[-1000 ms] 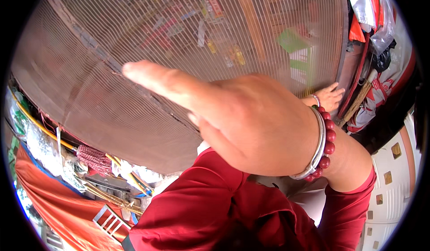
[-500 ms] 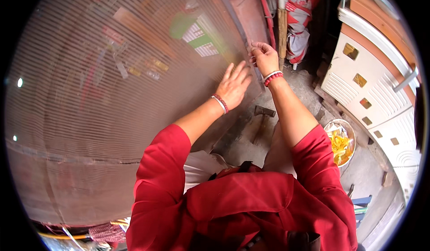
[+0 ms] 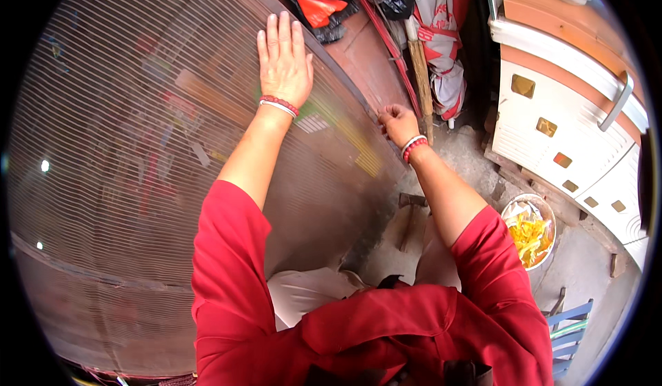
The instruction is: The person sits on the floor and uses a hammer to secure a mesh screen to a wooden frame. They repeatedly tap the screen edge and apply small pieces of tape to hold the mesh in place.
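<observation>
A large see-through brownish sheet with fine stripes (image 3: pixel 158 227) spreads over the left side, with blurred coloured objects showing through it. My left hand (image 3: pixel 285 65) lies flat on the sheet near its far edge, fingers stretched out and pointing away. At the sheet's right edge is my right hand (image 3: pixel 400 124), its fingers curled together in a pinch against the rim. Whatever sits between those fingertips is too small or hidden to make out. Both wrists carry a red beaded bracelet and a pale band.
Plastic bags (image 3: pixel 321 7) lie beyond the sheet. A wooden pole (image 3: pixel 419 69) leans beside a red-and-white cloth bundle (image 3: pixel 448 76). On the right stand a white cabinet (image 3: pixel 527 120) and a round bin (image 3: pixel 552 231) with yellow scraps inside. A hammer-like tool (image 3: pixel 412 214) and a blue slatted stool (image 3: pixel 569 334) are lower.
My left hand has slid forward and left across the sheet, from beside the right hand toward the far edge. My right hand has come a little nearer along the edge, still pinched.
</observation>
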Motion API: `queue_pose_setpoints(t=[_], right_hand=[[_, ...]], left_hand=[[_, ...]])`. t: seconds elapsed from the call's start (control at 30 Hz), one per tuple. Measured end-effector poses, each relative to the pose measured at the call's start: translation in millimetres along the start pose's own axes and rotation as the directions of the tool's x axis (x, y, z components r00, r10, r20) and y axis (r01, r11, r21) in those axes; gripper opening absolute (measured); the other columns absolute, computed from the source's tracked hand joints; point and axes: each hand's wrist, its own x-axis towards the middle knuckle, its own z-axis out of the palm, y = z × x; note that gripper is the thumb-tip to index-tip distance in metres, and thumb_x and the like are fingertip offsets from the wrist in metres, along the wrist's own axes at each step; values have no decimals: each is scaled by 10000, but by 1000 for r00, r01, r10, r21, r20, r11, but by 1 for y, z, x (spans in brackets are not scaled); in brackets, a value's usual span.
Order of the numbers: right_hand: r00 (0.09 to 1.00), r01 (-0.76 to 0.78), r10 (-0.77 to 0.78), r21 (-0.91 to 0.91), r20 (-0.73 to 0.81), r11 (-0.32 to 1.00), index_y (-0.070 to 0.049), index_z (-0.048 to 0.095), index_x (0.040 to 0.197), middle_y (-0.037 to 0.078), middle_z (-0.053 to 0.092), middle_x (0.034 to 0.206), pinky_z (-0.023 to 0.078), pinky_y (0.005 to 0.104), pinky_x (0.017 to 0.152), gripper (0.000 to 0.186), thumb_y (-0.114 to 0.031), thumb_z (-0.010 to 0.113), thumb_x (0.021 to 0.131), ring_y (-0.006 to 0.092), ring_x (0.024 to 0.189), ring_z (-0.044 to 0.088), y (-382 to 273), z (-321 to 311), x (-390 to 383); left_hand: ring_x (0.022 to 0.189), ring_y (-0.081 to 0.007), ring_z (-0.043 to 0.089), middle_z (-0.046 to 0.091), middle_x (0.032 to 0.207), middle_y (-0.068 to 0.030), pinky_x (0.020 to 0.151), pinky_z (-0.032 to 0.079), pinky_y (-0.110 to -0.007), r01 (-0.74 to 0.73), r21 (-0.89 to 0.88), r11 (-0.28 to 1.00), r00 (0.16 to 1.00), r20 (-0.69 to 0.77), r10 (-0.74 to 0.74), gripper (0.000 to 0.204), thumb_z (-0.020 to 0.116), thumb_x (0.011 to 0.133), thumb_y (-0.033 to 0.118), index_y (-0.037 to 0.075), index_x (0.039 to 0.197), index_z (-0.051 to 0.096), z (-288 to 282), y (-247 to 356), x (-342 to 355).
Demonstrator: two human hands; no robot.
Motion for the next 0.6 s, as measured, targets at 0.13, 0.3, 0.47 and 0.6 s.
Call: queue_pose_setpoints(t=[0.13, 0.3, 0.47, 0.6], right_hand=[[999, -27, 28, -49, 22, 998, 8, 641, 869, 60, 628, 628, 465, 282, 512, 196, -182, 594, 866, 128, 531, 603, 5, -1, -1], [1000, -15, 15, -144, 2, 990, 10, 652, 865, 73, 634, 636, 477, 302, 561, 220, -204, 598, 875, 142, 558, 611, 18, -6, -2], [1000, -1, 3, -243, 7, 970, 26, 653, 889, 165, 652, 731, 493, 352, 610, 285, -253, 610, 854, 254, 652, 640, 44, -15, 13], [1000, -22, 11, -407, -29, 913, 0, 686, 856, 273, 636, 859, 499, 439, 763, 334, -315, 580, 825, 426, 856, 630, 43, -6, 14]], left_hand=[[1410, -340, 216, 271, 1506, -176, 1143, 178, -486, -34, 117, 993, 999, 1, 34, 598, 558, 875, 221, -5, 1395, 370, 5, -28, 23], [1421, -283, 213, 259, 1524, -135, 1151, 176, -459, -125, 188, 974, 984, 152, 97, 591, 515, 902, 222, 18, 1427, 332, 17, -17, 7], [1429, -269, 206, 260, 1528, -130, 1161, 162, -452, -312, 174, 934, 912, 330, 243, 564, 451, 882, 143, 11, 1421, 352, 34, 20, -15], [1442, -262, 170, 235, 1541, -127, 1176, 101, -449, -385, 212, 898, 866, 421, 271, 580, 407, 884, 150, 12, 1440, 318, 47, 26, -45]])
